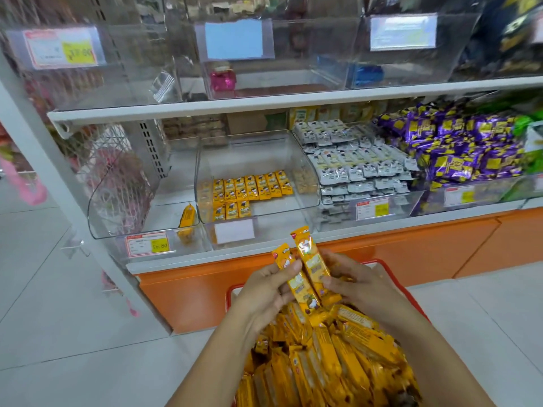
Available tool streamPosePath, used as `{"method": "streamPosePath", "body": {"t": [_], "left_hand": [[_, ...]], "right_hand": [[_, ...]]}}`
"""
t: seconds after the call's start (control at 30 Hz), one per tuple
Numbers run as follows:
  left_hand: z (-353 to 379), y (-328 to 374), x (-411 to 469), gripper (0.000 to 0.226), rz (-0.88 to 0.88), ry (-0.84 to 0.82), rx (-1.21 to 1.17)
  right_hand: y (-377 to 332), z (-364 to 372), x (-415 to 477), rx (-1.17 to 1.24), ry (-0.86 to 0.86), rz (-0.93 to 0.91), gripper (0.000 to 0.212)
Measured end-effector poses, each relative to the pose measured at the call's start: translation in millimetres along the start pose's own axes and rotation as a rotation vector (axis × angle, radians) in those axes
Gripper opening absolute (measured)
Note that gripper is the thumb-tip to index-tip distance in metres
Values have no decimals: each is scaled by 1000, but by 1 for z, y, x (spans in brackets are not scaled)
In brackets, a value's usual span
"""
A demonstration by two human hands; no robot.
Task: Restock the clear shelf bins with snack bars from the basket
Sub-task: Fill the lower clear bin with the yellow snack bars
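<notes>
A red basket [390, 267] below me is heaped with yellow snack bars [338, 356]. My left hand [266, 289] grips one yellow bar [293, 282] and my right hand [357, 284] grips a second bar [311, 259]; both bars stand side by side above the basket, in front of the shelf edge. Straight ahead on the lower shelf, a clear bin [255, 174] holds a row of the same yellow bars [245, 189] with bare floor at its right. One loose yellow bar [187, 217] leans in the clear bin [132, 201] to its left.
To the right, bins hold white-grey packets [358, 163] and purple packets [452, 148]. The upper shelf carries clear bins, one with a pink item [222, 79]. An orange base panel [323, 259] runs under the shelf. White floor tiles lie on both sides.
</notes>
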State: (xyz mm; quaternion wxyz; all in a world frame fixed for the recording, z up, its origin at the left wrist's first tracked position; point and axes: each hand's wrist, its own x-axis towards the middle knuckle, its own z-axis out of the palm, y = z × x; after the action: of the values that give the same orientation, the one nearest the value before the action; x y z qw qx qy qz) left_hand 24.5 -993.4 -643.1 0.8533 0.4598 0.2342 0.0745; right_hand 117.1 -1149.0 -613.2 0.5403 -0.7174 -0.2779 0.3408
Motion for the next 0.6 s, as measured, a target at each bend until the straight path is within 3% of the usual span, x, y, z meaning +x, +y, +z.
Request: {"method": "streamPosePath", "body": {"t": [0.13, 0.43, 0.6], "left_hand": [[2, 4, 3, 23, -6, 65, -5], [9, 19, 6, 37, 83, 205, 165], [18, 38, 11, 26, 192, 248, 277]], "right_hand": [[0, 0, -2, -279, -9, -77, 54], [0, 7, 9, -226, -21, -181, 47], [-28, 31, 23, -681, 232, -289, 64]]}}
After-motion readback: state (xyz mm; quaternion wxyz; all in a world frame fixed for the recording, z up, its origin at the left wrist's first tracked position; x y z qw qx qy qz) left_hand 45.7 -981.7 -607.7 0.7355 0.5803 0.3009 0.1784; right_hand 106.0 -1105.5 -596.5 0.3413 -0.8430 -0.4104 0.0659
